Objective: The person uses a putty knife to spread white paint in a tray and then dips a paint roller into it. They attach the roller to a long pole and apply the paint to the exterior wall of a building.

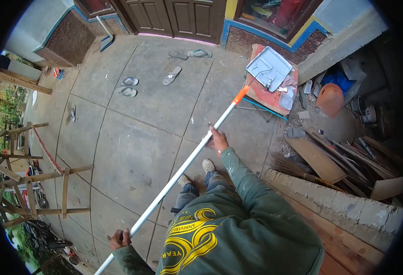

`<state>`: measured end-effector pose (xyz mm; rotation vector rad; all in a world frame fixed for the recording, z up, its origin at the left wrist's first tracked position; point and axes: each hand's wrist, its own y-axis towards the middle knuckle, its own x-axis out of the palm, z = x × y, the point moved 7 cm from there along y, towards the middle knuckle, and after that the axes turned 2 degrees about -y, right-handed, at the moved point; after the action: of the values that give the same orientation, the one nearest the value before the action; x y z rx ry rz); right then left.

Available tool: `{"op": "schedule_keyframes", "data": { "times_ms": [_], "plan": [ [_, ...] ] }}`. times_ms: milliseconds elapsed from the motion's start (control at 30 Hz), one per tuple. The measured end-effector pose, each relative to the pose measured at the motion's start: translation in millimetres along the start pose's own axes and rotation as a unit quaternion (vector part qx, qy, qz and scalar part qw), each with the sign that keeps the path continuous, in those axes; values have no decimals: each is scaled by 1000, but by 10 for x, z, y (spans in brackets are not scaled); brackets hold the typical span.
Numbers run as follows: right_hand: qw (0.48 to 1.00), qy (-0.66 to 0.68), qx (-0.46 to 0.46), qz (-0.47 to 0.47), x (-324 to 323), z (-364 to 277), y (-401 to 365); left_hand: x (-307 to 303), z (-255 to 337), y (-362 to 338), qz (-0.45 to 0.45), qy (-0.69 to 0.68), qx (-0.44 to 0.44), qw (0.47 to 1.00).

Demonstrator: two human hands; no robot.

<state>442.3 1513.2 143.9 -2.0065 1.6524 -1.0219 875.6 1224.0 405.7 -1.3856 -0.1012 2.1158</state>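
Note:
My right hand (219,140) is stretched forward and gripped round a long white pole (178,172). My left hand (120,238) holds the same pole lower down, near my left hip. The pole ends in an orange tip (240,95), from which a thin roller frame reaches into a grey paint tray (268,64). That tray rests on a red-topped folding stand (261,94) by the wall. My green sleeves and sweatshirt fill the lower middle, and my shoes (208,165) stand on the concrete.
Several sandals (171,75) lie on the concrete floor before a brown double door (174,18). Wooden trestles (31,183) stand at the left. At the right are boards (318,160), an orange bucket (330,98), cans and a low brick wall (330,201).

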Motion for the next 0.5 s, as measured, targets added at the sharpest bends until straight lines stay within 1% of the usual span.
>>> {"op": "schedule_keyframes", "data": {
  "times_ms": [33,67,133,167,200,233,267,300,333,367,433,500],
  "plan": [
    [1000,-2,8,-14,67,141,-51,-74,-165,-9,16,-4,-19,1000],
    [999,-4,15,-29,119,228,-93,-128,-288,-7,15,-4,-17,1000],
    [999,-9,14,-31,209,235,-237,-248,-585,5,20,4,-50,999],
    [999,-16,14,-36,260,231,-276,-249,-586,20,11,-26,-57,998],
    [999,-16,14,-38,255,232,-235,-244,-583,27,13,-27,-57,998],
    [999,-23,5,-23,171,207,-141,-191,-494,42,9,12,-3,1000],
    [999,-30,-5,-9,92,167,-48,-127,-264,34,5,50,51,997],
    [1000,-6,-2,8,27,118,37,-45,-73,18,0,63,47,997],
    [1000,-6,-5,6,-47,56,131,63,12,39,-24,41,26,999],
    [1000,-19,-16,14,-142,-22,222,161,60,44,-27,29,34,999],
    [999,-31,-33,23,-181,-49,307,315,-18,107,-32,5,44,999],
    [999,-24,-8,39,-197,34,302,261,-171,114,-30,7,42,999]
  ]
}}
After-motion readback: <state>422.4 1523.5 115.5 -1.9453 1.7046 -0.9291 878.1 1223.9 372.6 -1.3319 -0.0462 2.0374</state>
